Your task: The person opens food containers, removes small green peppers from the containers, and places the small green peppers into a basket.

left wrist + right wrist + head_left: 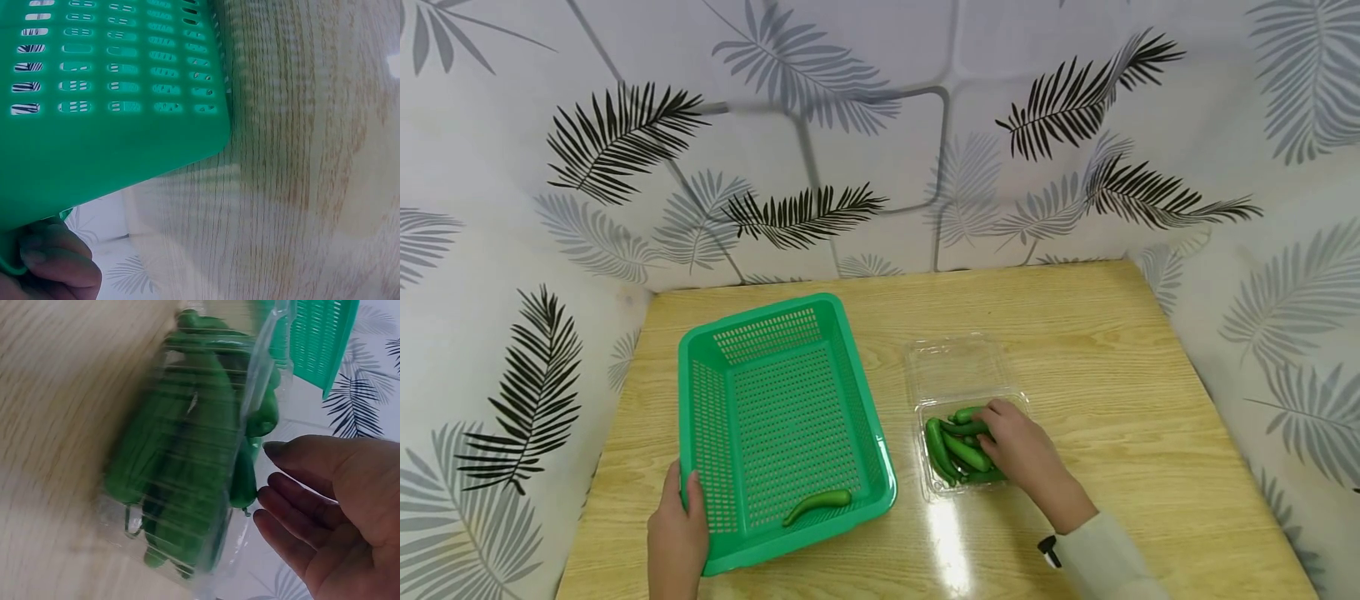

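On the left of the table a green plastic basket (797, 417) holds one long green chili pepper (817, 502) near its front side. My left hand (677, 525) grips the basket's left rim near the front corner, and its curled fingers (59, 256) show at the rim in the left wrist view. To the right, several green chili peppers (966, 452) lie in a clear plastic box (929, 479) with its lid (955, 367) folded back. My right hand (1022, 442) reaches over the box's right side. In the right wrist view its thumb and fingers are spread, fingertips right beside a pepper (244, 478).
The wooden table (1120, 375) extends right of the box and between box and basket. A leaf-patterned cloth (880, 167) hangs behind the table and along both sides. A dark band with a small white part (1051, 550) sits at the right sleeve's cuff.
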Motion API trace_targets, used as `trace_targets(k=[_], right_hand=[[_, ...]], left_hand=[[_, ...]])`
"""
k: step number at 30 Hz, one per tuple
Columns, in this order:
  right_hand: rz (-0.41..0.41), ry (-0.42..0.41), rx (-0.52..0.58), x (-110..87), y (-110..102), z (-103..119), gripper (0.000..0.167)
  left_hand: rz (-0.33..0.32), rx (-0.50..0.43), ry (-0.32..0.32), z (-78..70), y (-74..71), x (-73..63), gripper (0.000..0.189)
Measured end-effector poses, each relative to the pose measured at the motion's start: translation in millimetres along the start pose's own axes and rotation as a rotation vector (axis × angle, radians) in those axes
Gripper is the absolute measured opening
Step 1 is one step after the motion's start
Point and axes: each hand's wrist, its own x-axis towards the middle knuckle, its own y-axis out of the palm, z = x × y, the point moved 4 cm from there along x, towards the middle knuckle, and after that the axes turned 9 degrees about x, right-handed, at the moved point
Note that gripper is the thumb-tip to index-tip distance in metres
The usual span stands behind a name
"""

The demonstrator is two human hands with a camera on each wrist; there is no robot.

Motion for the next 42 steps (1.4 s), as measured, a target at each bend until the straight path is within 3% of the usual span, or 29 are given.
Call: trace_targets(k=[13,23,35,42], right_hand=[[0.001,-0.034,0.016,0.1,12,-16,0.022],[0.007,-0.085,0.046,0.9,10,-20,0.024],[-0.042,-0.11,0.051,0.1,-20,-10,0.026],[-0.094,-0.171,0.125,5.1,-38,5,0.029]], left_hand=[[0.027,0.007,-0.035,2.9,2.1,1.0,0.059],[0.051,0.008,-0.05,4.2,3.0,3.2,0.062],[0.042,0.006,-0.041,5.0,2.4,2.4,0.06],[0.03,0.001,-0.023,4.3,2.7,2.7,0.059]])
